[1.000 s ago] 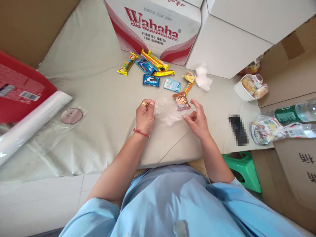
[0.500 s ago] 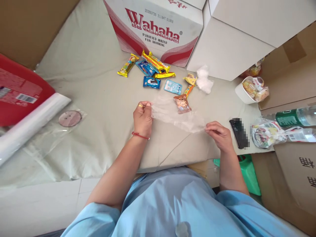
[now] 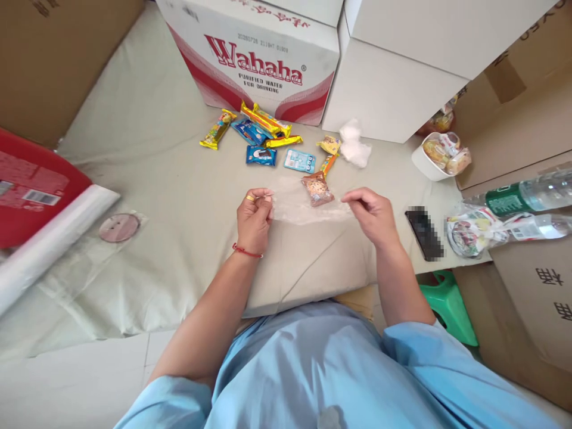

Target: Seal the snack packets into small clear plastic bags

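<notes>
A thin clear plastic bag (image 3: 290,210) is stretched between my two hands above the cloth-covered table. My left hand (image 3: 254,221), with a ring and a red string bracelet, pinches the bag's left end between thumb and fingers. At the other end, the closed fingertips of my right hand (image 3: 372,215) grip the bag's edge. A brown snack packet (image 3: 317,189) lies just beyond the bag, partly seen past its film. Behind it are a light-blue packet (image 3: 300,161), a dark-blue packet (image 3: 261,155), a yellow packet (image 3: 329,144) and several yellow-wrapped bars (image 3: 218,129).
Crumpled white plastic (image 3: 355,143) lies before the white boxes (image 3: 379,89), beside a Wahaha carton (image 3: 263,65). To the right are a white tub of snacks (image 3: 432,164), a phone (image 3: 424,233) and plastic bottles (image 3: 513,199). A plastic roll (image 3: 58,244) and red container (image 3: 36,185) stand left.
My right hand has moved left, nearer my left hand, and the bag between them is less stretched. The view has shifted slightly. The snack packets lie where they were.
</notes>
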A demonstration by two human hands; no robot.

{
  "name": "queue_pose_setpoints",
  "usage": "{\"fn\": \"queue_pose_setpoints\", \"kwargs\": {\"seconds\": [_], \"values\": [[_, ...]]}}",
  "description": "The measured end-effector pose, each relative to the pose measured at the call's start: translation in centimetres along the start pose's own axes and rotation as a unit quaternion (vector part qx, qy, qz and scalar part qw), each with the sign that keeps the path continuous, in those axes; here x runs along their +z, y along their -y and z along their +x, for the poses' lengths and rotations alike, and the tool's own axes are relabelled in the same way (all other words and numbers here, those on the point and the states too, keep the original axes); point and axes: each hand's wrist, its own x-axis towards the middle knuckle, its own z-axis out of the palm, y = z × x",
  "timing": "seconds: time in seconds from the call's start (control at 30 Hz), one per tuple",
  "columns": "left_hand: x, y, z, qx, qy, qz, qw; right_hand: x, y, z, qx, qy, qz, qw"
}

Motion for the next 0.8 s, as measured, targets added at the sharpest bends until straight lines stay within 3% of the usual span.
{"fn": "queue_pose_setpoints", "kwargs": {"seconds": [0.17,0.3,0.4,0.53,0.63,0.8], "values": [[0.3,0.0,-0.7,0.022,0.055,0.031,0.998,5.6,0.5,3.1,-0.035,0.086,0.014,0.996],[0.3,-0.3,-1.4,0.029,0.112,0.072,0.991,8.1,-1.0,3.5,-0.047,0.139,0.009,0.989],[0.4,-0.6,-1.5,0.009,0.127,0.053,0.99,8.6,-1.6,2.6,-0.08,0.106,-0.01,0.991],[0.4,-0.8,-0.9,-0.036,0.051,0.055,0.997,8.5,-1.7,0.8,-0.136,0.096,-0.054,0.985],[0.2,-1.0,-0.6,0.001,0.013,0.134,0.991,8.6,-1.6,-0.2,-0.197,0.13,-0.111,0.965],[0.1,-1.6,-0.9,0.033,0.083,0.226,0.97,10.1,-1.2,-1.3,-0.237,0.195,-0.187,0.933]]}}
